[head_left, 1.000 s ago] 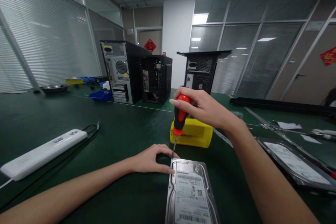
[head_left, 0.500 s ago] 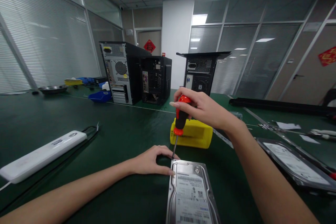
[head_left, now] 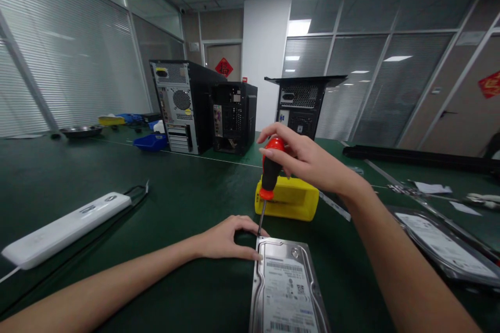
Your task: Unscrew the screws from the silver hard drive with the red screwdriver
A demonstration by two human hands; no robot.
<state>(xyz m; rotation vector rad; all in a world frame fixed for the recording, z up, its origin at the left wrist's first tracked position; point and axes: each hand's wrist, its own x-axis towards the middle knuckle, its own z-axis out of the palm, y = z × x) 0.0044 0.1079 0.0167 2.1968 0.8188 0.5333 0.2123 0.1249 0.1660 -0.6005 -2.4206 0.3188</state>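
A silver hard drive (head_left: 288,286) with a white label lies flat on the green table, its near end cut off by the picture's lower edge. My left hand (head_left: 224,239) grips its far left corner, thumb at the left side and fingers around the far edge. My right hand (head_left: 297,156) is closed around the red and black handle of a screwdriver (head_left: 269,169). The screwdriver stands nearly upright, its tip at the drive's far left corner. The exact contact at the tip is too small to see. Just behind the drive lies a yellow plastic bin (head_left: 299,200) on its side.
A white power strip (head_left: 70,229) with a black cable lies to the left. Several computer cases, including a tall one (head_left: 179,109), stand at the back. On the right is a second drive (head_left: 441,244) in clear wrapping. A blue bin (head_left: 151,141) sits farther back.
My right hand's fingers have shifted slightly on the screwdriver handle. The left hand keeps its hold on the hard drive. The whole view has moved a little.
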